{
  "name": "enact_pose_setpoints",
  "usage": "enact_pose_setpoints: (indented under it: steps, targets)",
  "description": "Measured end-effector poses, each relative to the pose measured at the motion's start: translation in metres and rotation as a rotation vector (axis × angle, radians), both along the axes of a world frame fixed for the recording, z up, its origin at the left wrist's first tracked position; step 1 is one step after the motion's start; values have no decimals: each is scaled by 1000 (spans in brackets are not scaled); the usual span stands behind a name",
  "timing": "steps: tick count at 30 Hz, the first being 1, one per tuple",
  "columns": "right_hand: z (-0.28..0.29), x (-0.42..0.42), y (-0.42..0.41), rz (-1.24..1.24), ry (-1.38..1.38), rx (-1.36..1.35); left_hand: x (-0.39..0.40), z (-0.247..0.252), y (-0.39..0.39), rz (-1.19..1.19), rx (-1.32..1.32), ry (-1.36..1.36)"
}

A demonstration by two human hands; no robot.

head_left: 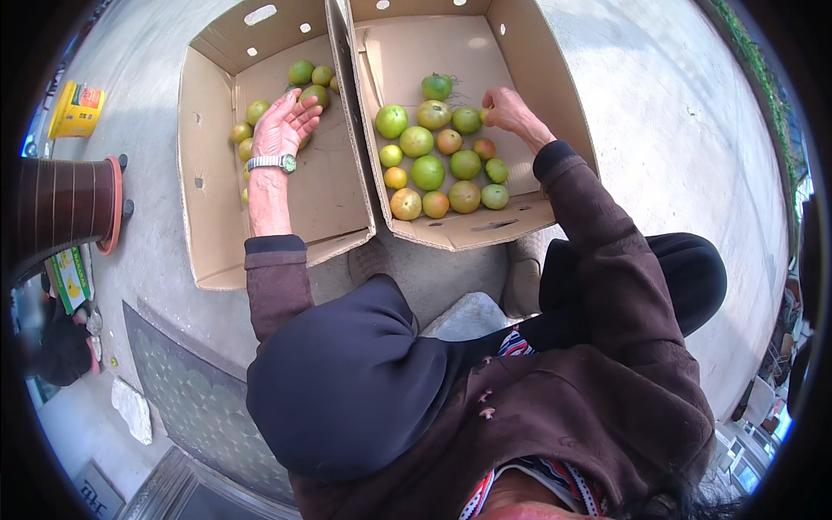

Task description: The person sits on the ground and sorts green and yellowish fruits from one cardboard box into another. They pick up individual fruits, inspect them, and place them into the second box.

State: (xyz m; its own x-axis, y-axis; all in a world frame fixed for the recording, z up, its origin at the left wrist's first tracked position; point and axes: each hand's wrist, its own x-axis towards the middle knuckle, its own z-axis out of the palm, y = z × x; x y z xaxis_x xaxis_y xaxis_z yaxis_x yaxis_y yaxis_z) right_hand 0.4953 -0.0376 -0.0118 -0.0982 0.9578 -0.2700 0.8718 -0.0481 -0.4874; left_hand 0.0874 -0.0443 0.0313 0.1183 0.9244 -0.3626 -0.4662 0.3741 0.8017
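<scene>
Palm up with its fingers apart, my left hand (284, 125) is over the left cardboard box (214, 260), holding nothing. Green tomatoes (301, 72) lie in that box beyond the fingers, and more lie beside and partly under the hand and wrist. In the right cardboard box (572, 97), my right hand (509, 110) has its fingers closed on a small yellowish tomato (484, 115), mostly hidden by the fingers. It is beside a green tomato (466, 120). Several green, yellow and orange tomatoes (427, 173) sit in rows at the near end of this box.
The boxes stand side by side on a concrete floor (650, 130). At the left are a yellow tub (78, 110) and a large brown pot (65, 201) on a wheeled stand. A pale stone (468, 316) lies between my feet, and a patterned mat (201, 390) at lower left.
</scene>
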Motion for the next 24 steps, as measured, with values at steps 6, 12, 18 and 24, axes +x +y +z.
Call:
enact_pose_setpoints:
  steps: [6,12,18,24]
  targets:
    - [-30,8,-1,-37,-9,-132,-46,-33,9,402,-99,133]
    - [-47,15,-11,-94,119,-187,-93,-30,0,736,-202,147]
    - [-37,0,-6,-35,83,-240,-115,-63,-17,694,-109,1185]
    - [9,8,1,-155,-2,-175,-40,-70,-19,-197,-121,1984]
